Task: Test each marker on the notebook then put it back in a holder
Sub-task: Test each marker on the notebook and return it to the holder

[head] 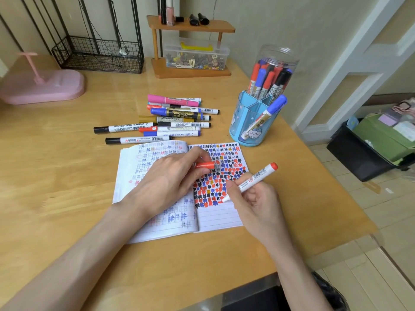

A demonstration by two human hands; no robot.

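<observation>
Red marker gripped in the right hand, tip down on the right page of the open notebook mid-bench. The left hand rests on the pages, pinching the red cap. The blue holder stands near the right edge.

I see bare table left of the notebook and along its near edge, free for a pass. Far of it, the marker pile blocks the middle. Far right, 2 obstacles stand close together: the holder and a jar behind it. A bare gap separates pile from holder.
</observation>
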